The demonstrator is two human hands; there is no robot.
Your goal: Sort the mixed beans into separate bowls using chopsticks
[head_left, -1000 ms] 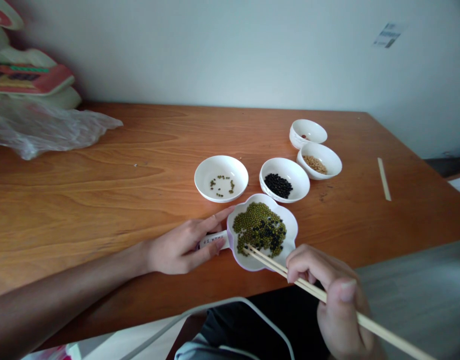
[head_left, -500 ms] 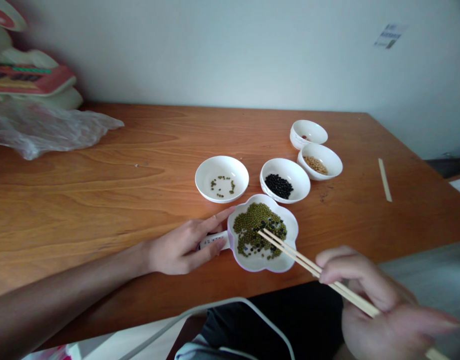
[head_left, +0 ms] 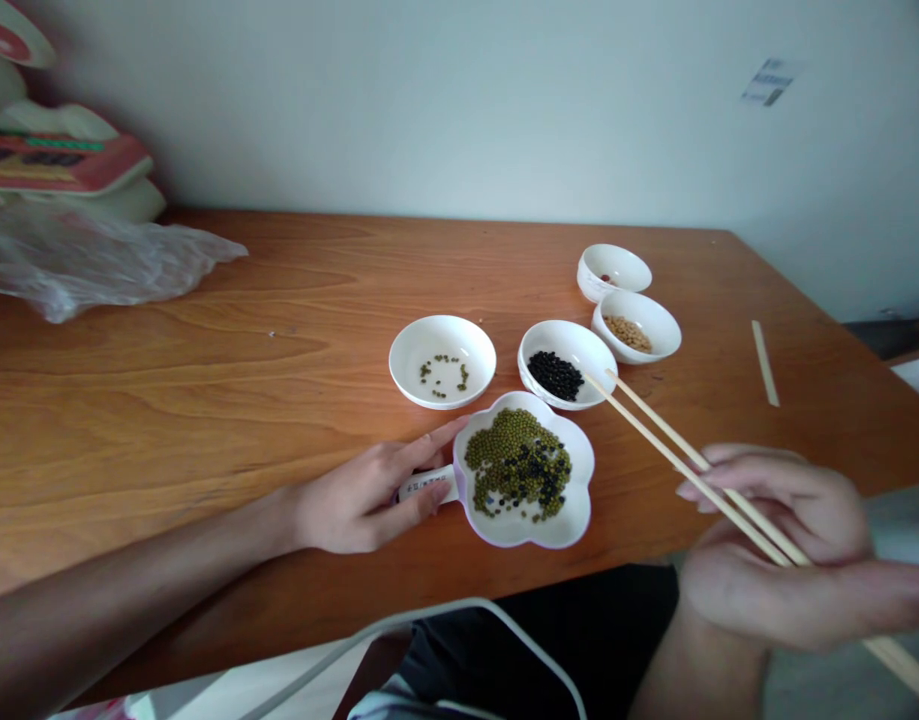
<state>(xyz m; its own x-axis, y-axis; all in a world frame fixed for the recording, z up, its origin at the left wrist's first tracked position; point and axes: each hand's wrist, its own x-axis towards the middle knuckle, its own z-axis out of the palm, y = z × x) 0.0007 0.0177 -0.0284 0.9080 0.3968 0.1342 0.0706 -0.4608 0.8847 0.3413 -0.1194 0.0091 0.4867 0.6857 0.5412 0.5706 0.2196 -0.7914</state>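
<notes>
My left hand (head_left: 369, 493) rests on the table and grips the short handle of a flower-shaped white dish (head_left: 579, 505) heaped with mixed green and black beans. My right hand (head_left: 781, 545) holds a pair of wooden chopsticks (head_left: 673, 450). Their tips reach the rim of a round white bowl of black beans (head_left: 571, 342). I cannot tell whether a bean sits between the tips. Left of that bowl stands a white bowl (head_left: 418, 355) with several green beans.
Two more white bowls stand at the back right, one with tan beans (head_left: 658, 320) and one nearly bare (head_left: 624, 265). A single loose chopstick (head_left: 764, 362) lies at the right. A crumpled plastic bag (head_left: 91, 262) and stacked packages (head_left: 54, 160) fill the far left corner.
My right hand has swung the chopsticks up and right, out of the flower-shaped dish and over to the bowl of black beans. My left hand has stayed on the handle.
</notes>
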